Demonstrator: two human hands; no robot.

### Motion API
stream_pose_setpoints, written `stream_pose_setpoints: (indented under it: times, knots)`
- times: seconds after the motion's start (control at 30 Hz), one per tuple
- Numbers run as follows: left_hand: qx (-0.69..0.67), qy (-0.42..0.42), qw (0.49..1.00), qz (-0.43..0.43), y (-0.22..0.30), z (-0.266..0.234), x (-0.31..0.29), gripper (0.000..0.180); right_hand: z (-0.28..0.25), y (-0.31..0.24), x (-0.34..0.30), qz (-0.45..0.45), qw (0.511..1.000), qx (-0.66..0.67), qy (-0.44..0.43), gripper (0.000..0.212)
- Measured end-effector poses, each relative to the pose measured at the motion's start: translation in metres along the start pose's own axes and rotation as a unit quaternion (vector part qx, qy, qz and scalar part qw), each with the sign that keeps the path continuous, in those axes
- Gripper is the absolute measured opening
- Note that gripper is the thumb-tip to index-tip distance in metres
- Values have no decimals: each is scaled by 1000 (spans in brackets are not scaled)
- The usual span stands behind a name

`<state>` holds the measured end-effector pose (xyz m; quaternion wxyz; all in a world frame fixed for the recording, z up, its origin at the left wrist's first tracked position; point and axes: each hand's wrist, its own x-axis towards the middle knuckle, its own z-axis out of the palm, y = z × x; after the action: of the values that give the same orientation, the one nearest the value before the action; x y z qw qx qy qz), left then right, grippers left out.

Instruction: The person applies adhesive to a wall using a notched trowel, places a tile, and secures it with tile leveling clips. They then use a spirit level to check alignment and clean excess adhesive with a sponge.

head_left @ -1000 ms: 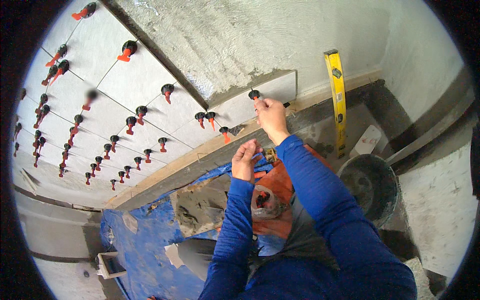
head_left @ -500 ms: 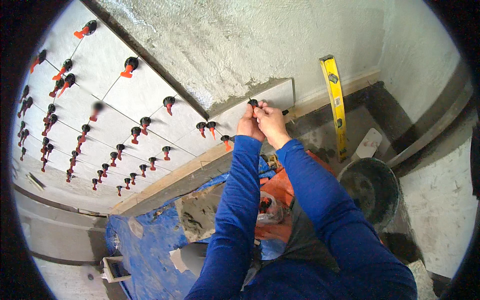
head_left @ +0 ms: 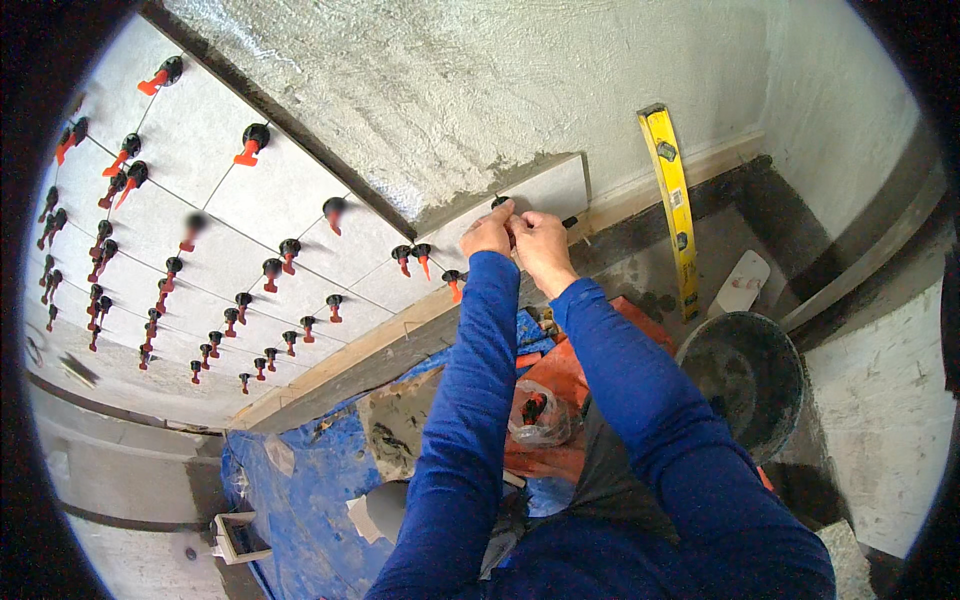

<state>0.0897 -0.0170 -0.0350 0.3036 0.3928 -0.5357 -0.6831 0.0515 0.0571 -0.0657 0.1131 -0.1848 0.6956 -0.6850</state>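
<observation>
Both my hands meet at the upper edge of a light grey wall tile [head_left: 560, 188], where it borders bare plaster. Between their fingers is a tile leveler [head_left: 501, 201], only its black cap showing; the rest is hidden. My left hand [head_left: 486, 234] is closed around it from the left. My right hand [head_left: 542, 252] pinches from the right, fingertips touching those of the left. A short black piece [head_left: 570, 222] sticks out beside my right knuckles; I cannot tell whether it is held. Left of my hands, further levelers with orange-red handles [head_left: 422, 261] sit at the tile joints.
A yellow spirit level [head_left: 668, 190] leans on the wall at right, near a black bucket [head_left: 745, 385] and a white flat plate [head_left: 741, 283]. Below lie a blue tarp [head_left: 320, 500], an orange sheet [head_left: 560, 385] and a clear bag [head_left: 545, 418]. A wooden batten [head_left: 350, 347] runs under the tiles.
My left hand has shifted slightly left and rolled over the leveler, hiding its red handle. My right hand stays close by. The view has moved a little.
</observation>
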Motion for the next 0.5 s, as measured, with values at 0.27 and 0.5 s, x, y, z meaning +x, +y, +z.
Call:
stream_pose_setpoints:
  times: [0.27, 0.5]
  knots:
    - [74, 106, 980, 151, -4, 6, -13, 31, 0, 6, 2, 34, 999, 6, -3, 34]
    - [-239, -124, 955, -125, -33, -10, 2, 46, -2, 8, 2, 85, 991, 95, -32, 29]
